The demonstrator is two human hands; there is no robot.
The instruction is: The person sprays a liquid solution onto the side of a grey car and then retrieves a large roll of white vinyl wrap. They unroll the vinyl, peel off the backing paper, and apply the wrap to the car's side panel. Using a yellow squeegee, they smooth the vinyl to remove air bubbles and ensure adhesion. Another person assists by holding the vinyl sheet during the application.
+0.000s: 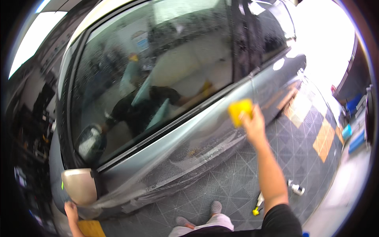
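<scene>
Film application to a car door (189,146). The right hand (254,124) grips a yellow squeegee (240,110), pressed to the door panel just below the window (158,79). The left hand (72,211), fingers curled, pinches the clear film (173,162) at its front corner, beneath the mirror (79,185). Step in hand, by appearance: smoothing the wet film. The next stroke calls for tension kept at the corner. The film's long axis runs along the door, mirror to rear pillar.
</scene>
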